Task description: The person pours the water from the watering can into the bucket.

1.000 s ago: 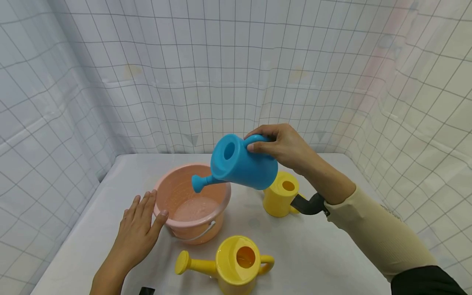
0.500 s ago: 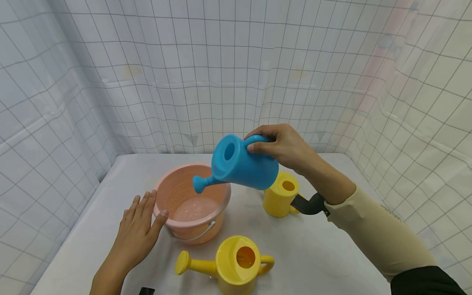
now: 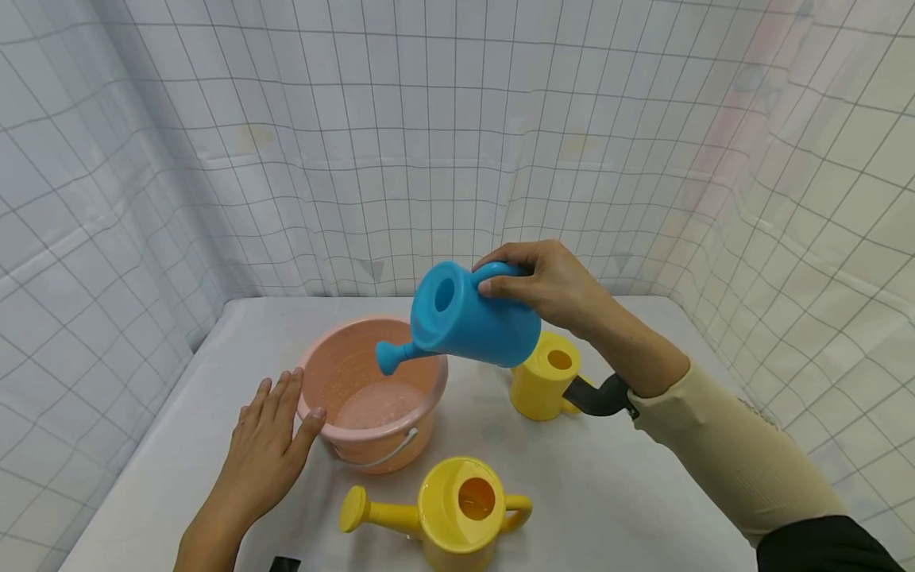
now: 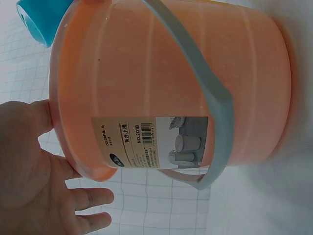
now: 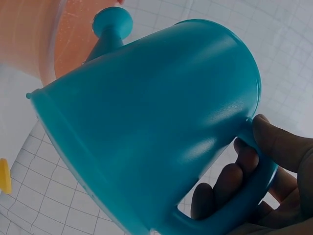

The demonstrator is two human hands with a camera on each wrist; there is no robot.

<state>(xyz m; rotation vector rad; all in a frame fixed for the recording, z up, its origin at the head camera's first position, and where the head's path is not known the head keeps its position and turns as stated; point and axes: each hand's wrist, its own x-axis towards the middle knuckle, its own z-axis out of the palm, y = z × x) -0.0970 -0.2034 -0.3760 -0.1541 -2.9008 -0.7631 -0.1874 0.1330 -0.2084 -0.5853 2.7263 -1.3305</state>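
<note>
A smooth white counter (image 3: 629, 477) fills the lower part of the head view, closed in at the back and both sides by rippled white sheeting (image 3: 429, 199) with a dark grid; the right side looks yellower, with a faint pinkish patch near the back corner. Over the counter, the right hand (image 3: 546, 280) grips the loop handle of a glossy blue plastic watering can (image 3: 486, 322), tilted so its spout hangs above the mouth of a round peach-pink plastic bucket (image 3: 372, 434). The left hand (image 3: 268, 445), fingers extended, touches the bucket's rim. A shiny yellow plastic watering can (image 3: 439, 508) stands at the near edge; a second yellow can (image 3: 539, 385) stands right of the bucket.
</note>
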